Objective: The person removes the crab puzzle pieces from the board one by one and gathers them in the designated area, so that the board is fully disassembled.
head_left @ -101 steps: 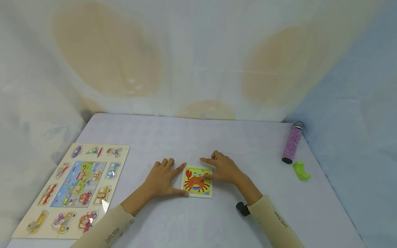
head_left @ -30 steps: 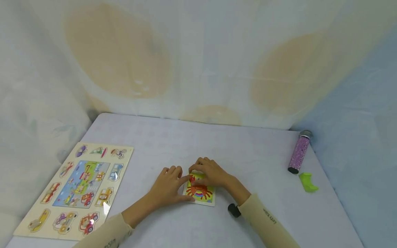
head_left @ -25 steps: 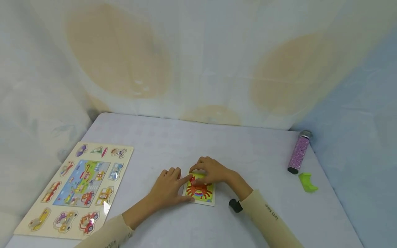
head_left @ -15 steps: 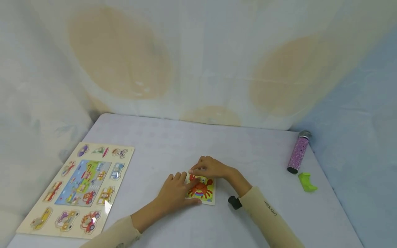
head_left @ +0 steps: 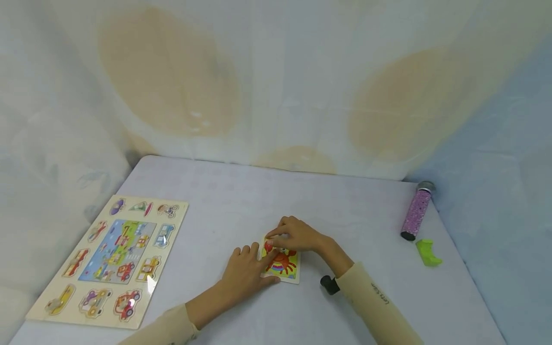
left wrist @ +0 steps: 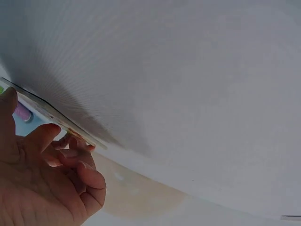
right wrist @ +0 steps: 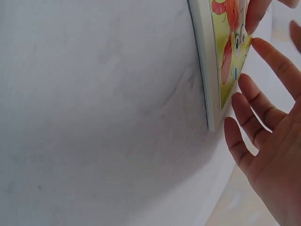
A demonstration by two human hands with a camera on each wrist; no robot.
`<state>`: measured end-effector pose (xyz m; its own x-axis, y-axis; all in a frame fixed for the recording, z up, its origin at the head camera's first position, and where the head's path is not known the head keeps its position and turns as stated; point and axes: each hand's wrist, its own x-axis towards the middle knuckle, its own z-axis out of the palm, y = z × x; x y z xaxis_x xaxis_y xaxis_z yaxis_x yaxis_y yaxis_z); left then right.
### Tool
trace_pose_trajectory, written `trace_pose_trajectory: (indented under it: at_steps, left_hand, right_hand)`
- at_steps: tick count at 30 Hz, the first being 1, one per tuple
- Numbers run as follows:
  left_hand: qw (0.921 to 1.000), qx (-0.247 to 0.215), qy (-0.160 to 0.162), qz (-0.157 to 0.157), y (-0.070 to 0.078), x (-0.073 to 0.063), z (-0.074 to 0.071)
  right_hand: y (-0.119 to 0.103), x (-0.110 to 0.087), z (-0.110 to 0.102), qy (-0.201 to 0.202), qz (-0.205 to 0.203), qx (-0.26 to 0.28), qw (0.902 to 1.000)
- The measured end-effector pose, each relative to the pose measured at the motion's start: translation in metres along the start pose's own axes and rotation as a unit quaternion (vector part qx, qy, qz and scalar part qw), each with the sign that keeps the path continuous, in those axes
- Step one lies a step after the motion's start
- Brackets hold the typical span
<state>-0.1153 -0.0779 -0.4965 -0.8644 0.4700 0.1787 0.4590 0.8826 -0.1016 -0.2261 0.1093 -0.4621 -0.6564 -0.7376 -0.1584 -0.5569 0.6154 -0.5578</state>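
Note:
A small square crab puzzle (head_left: pixel 282 268) lies flat near the middle of the table. My left hand (head_left: pixel 243 273) is at its left side, with the thumb by the near edge and the index finger stretched over the crab picture. My right hand (head_left: pixel 302 235) reaches over the puzzle's far part, its thumb and index finger close to the far left corner. In the right wrist view, the right hand's fingers (right wrist: pixel 251 110) are spread along the edge of the crab puzzle (right wrist: pixel 230 52). The left wrist view shows the puzzle (left wrist: pixel 61 117) edge-on beside the left hand (left wrist: pixel 37 174).
A large vehicle peg puzzle board (head_left: pixel 108 261) lies at the left of the table. On the right are a glittery purple microphone (head_left: pixel 416 211) and a lime-green curved piece (head_left: pixel 428 253). A black cylindrical thing (head_left: pixel 329 285) shows by the right sleeve. Cloth hangs behind the table (head_left: pixel 224 191).
The left hand has shifted right, and its index finger now extends over the crab picture. The right hand has moved left, from the puzzle's right side to its far left corner.

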Motion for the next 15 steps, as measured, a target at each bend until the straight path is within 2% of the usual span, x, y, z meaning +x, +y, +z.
trace_pose_trajectory:
  at_steps: [11,15]
  left_hand:
    - [0.9999,-0.013,-0.009,0.002,-0.0005,-0.0025,-0.0009]
    - [0.9998,-0.019,-0.009,0.004,-0.0001,-0.0022,-0.0007]
  right_hand:
    - [0.001,-0.0018,-0.0024,0.015,-0.017,-0.06,0.9979]
    - [0.002,-0.0005,-0.003,0.015,-0.017,-0.065,0.9976]
